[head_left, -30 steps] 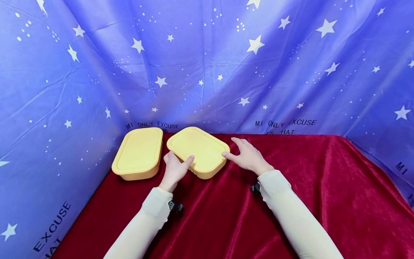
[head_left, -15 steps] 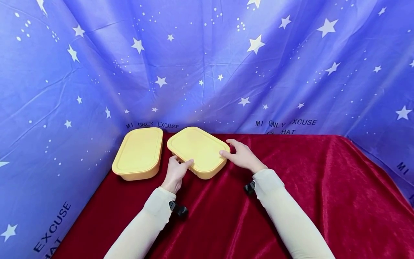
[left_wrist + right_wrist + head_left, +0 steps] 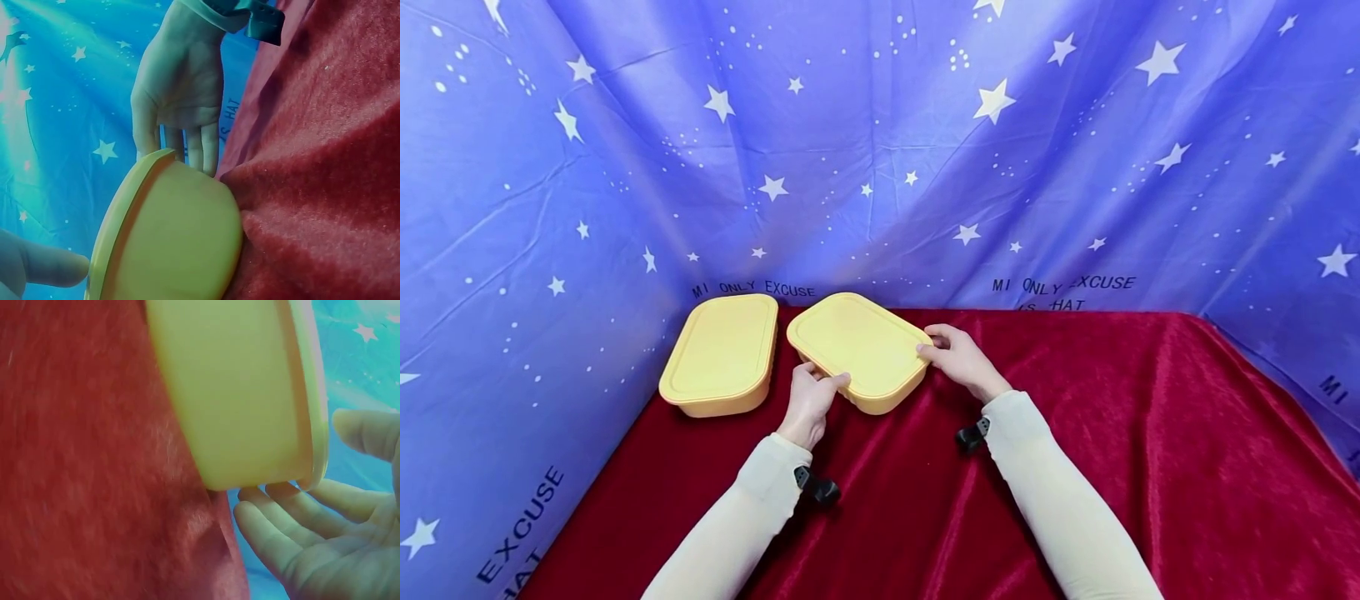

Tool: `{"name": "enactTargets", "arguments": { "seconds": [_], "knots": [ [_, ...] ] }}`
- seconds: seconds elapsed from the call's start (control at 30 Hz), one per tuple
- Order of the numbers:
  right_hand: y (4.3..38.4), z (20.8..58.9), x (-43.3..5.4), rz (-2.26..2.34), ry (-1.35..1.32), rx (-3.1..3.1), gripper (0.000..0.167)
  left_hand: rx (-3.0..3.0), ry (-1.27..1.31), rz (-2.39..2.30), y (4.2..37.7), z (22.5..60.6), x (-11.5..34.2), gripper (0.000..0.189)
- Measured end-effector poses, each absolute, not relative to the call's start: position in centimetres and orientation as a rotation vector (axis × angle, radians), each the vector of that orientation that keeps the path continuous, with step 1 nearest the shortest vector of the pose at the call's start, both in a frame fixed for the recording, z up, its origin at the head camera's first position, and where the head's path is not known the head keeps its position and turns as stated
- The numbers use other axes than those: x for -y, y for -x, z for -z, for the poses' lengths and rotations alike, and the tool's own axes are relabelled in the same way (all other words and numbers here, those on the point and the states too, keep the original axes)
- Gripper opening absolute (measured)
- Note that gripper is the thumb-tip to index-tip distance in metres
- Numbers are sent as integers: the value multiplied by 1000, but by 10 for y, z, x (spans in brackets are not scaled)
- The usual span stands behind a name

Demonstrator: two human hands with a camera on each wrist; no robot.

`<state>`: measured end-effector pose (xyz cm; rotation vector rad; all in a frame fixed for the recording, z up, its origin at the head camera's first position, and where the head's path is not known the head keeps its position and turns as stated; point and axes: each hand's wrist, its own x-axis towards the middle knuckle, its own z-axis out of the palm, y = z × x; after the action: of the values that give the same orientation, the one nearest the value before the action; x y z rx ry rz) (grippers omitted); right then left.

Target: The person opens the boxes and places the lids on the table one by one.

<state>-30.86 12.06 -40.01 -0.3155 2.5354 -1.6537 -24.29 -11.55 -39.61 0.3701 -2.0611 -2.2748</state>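
A yellow lidded food box stands turned at an angle at the back of the red cloth. At its near left side my left hand grips the edge, thumb on the lid and other fingers low along the side. In the left wrist view that thumb meets the lid's rim. My right hand is at the box's right end. Its fingers reach fairly straight along the end wall in the right wrist view, and its thumb is beside the lid rim. The lid is on.
A second yellow lidded box stands just left of the first, with a narrow gap between them. A blue star-printed curtain rises behind and at both sides. Red velvet cloth covers the table, with folds in it.
My right hand has moved left until its fingers are at the box's end. My left hand has slid slightly right and down along the near edge. Both boxes have stayed in place.
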Motion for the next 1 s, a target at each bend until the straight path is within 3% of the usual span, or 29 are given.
{"name": "enactTargets", "arguments": {
  "seconds": [0.2,0.57,1.0],
  "knots": [
    [308,407,-120,1803,216,-2377,51,2017,-387,2297,244,399,113,48],
    [306,409,-113,1889,180,-2315,48,1968,-444,2336,243,399,111,65],
    [301,406,-109,1948,104,-2252,48,1955,-406,2343,245,402,113,48]
  ]
}}
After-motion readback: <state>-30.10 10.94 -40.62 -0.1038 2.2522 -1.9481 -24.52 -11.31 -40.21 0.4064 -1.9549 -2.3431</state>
